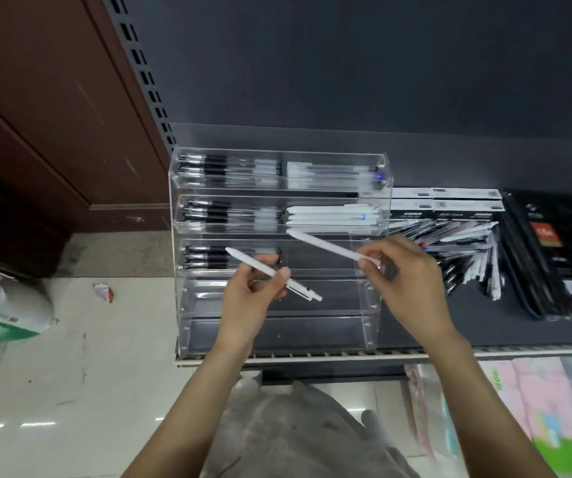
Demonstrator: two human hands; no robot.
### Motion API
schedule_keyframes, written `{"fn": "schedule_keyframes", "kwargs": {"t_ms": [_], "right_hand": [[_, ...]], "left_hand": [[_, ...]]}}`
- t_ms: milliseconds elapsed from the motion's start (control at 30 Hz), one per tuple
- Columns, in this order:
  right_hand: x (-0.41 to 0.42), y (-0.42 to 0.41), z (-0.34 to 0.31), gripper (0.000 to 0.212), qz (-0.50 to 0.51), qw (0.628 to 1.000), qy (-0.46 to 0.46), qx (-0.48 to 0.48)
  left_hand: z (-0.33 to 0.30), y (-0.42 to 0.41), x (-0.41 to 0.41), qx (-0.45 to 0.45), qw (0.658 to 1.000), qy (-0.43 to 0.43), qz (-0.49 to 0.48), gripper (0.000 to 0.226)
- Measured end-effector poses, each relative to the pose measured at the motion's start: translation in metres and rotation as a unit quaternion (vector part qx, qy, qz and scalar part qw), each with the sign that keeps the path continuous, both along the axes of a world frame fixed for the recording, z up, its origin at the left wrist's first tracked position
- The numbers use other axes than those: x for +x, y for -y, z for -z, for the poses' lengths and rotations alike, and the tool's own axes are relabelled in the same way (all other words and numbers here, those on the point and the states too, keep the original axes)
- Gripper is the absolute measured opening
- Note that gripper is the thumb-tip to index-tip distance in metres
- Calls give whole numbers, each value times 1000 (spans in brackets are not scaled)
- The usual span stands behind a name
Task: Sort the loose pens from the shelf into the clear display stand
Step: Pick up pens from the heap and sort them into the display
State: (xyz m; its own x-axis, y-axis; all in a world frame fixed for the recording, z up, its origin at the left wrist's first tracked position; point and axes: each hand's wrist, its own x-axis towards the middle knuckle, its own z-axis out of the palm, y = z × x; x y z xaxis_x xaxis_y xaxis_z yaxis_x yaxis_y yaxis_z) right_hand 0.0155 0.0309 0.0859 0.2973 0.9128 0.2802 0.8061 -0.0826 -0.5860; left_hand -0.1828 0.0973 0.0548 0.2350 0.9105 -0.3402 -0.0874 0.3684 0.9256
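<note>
A clear tiered display stand point(370, 305) sits on the dark shelf point(484, 326). Its upper three tiers hold black-grip pens on the left, and the top two tiers hold white pens on the right. My left hand point(253, 298) pinches a white pen point(253, 262) in front of the third tier, tip pointing up-left. My right hand point(405, 281) pinches a second white pen point(322, 244) by its clip end, its tip near the second tier's right compartment. A pile of loose pens point(464, 250) lies on the shelf to the right of the stand.
Black boxed stationery point(550, 257) and white boxes point(446, 200) lie further right on the shelf. A brown wooden cabinet point(53, 132) stands at left. Bags point(2, 305) and a wrapper scrap point(103, 292) lie on the tiled floor. Pastel packaged goods point(536, 408) sit below the shelf.
</note>
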Motion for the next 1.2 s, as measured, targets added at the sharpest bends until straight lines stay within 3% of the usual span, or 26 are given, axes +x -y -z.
{"fn": "schedule_keyframes", "kwargs": {"t_ms": [200,600,800,967,1100,1200], "right_hand": [[39,-25,-8,11,22,992,112,61],[34,-40,9,6,-91,972,206,61],[32,-33,29,16,-116,956,262,-64],[27,-37,23,23,-140,911,325,-211],[22,-35,13,35,-151,919,298,-208],[14,-24,4,19,-111,984,116,-76]], "left_hand": [[2,-7,10,-7,999,-23,-36,7],[-6,-14,16,11,996,-5,-87,3],[-4,-14,9,26,995,-17,-96,3],[-4,-15,11,26,995,-22,-91,3],[-3,-16,16,25,996,-17,-85,3],[-3,-17,25,29,997,-3,-78,6]]}}
